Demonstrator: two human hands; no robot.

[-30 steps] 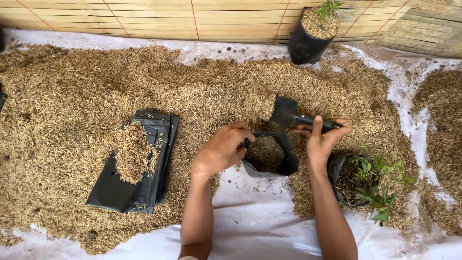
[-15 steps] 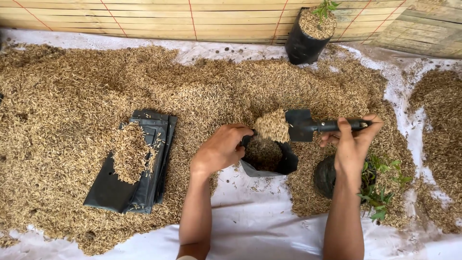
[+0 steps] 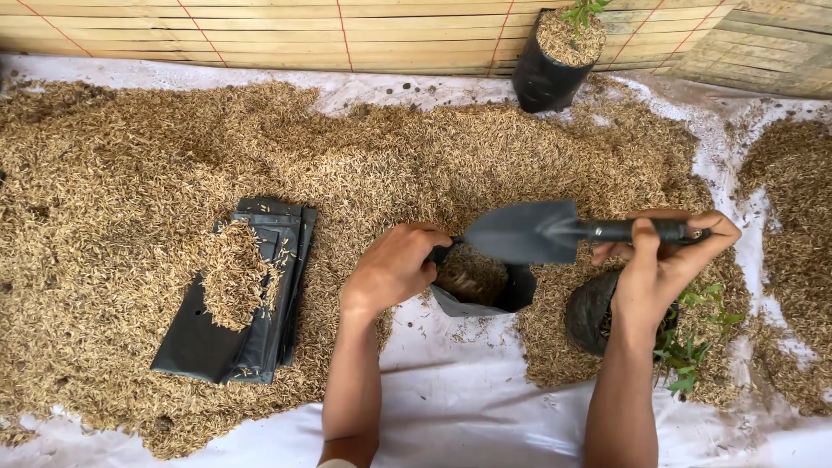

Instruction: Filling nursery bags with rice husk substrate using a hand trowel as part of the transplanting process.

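Note:
My right hand (image 3: 663, 260) grips the handle of a black hand trowel (image 3: 529, 232); its blade is turned over above a small black grow bag (image 3: 481, 290). My left hand (image 3: 394, 264) holds the bag's left rim open. Rice husk fills part of the bag. The bag stands on a white sheet (image 3: 459, 407) at the near edge of a wide husk pile (image 3: 173, 165). Just right of the bag lies a seedling (image 3: 689, 342) with a dark root ball, partly hidden behind my right forearm.
A stack of flat black bags (image 3: 238, 329) with husk heaped on it lies to the left. A filled black bag with a small plant (image 3: 555, 56) stands at the back against a bamboo mat wall (image 3: 260, 35). More husk lies at the far right (image 3: 793, 208).
The trowel scooped husk from behind the bag, carried it over the opening and has tipped it out; its blade now shows bare. My left hand stayed on the bag's rim.

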